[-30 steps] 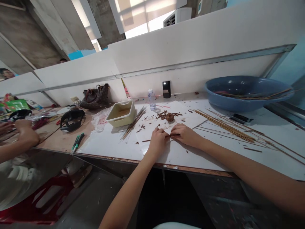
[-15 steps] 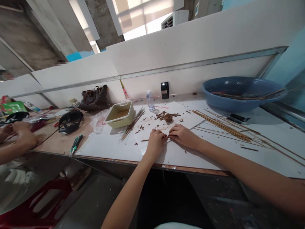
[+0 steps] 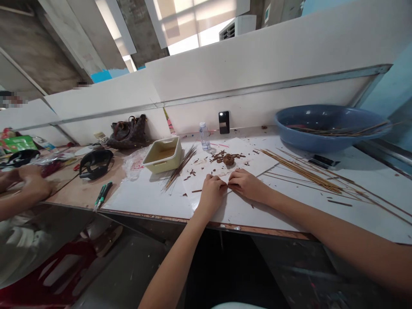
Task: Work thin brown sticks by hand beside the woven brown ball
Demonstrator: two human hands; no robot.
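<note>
My left hand [image 3: 212,191] and my right hand [image 3: 246,183] rest together on a white sheet [image 3: 225,201] at the table's front, fingertips pinched against each other on something small that I cannot make out. Just beyond them lies a brown lump [image 3: 228,159] among dark brown scraps [image 3: 219,155]. A bundle of thin dark sticks [image 3: 180,167] lies to the left of my hands. Long pale bamboo sticks [image 3: 302,171] spread out on the right.
A cream tray [image 3: 162,154], a small bottle [image 3: 204,135] and a phone [image 3: 224,122] stand behind. A blue basin [image 3: 328,126] with sticks sits at the right. A bag [image 3: 127,131], black goggles [image 3: 95,161] and green pliers [image 3: 103,193] lie left. Another person's hands [image 3: 30,182] work at far left.
My hands have stayed pinched together at nearly the same spot on the sheet, shifting only slightly. The view has wobbled a little.
</note>
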